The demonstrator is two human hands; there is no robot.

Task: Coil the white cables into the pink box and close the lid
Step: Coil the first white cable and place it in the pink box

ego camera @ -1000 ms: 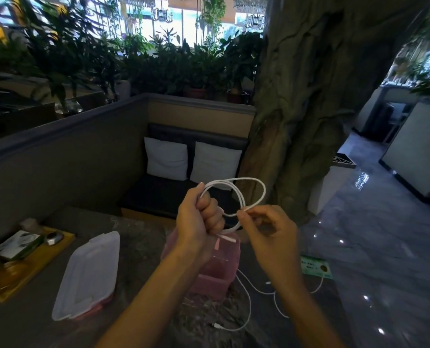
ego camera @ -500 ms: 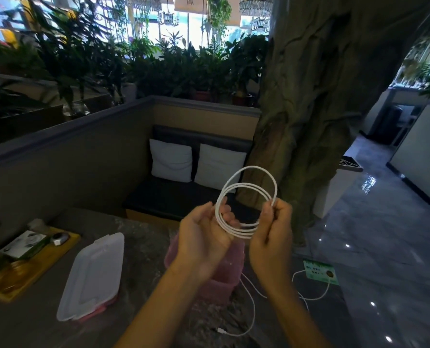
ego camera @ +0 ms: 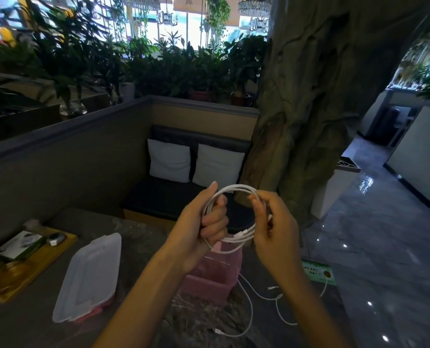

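I hold a coiled white cable (ego camera: 236, 190) in the air above the open pink box (ego camera: 212, 280). My left hand (ego camera: 203, 227) grips the coil's left side with curled fingers. My right hand (ego camera: 275, 227) pinches its right side. The loops form a ring between both hands, with a connector end near the bottom of the ring. The pink box stands on the dark table, partly hidden by my left forearm. Its translucent white lid (ego camera: 89, 277) lies flat on the table to the left. More white cables (ego camera: 249, 310) lie loose on the table right of the box.
A yellow tray (ego camera: 33, 270) with small items sits at the table's left edge. A green card (ego camera: 319, 271) lies at the right edge. Beyond the table are a dark bench with two white cushions (ego camera: 196, 162) and a large tree trunk (ego camera: 309, 109).
The coil has been wound tighter and lowered slightly between my hands. The trailing end that hung down to the table is now gathered into the ring.
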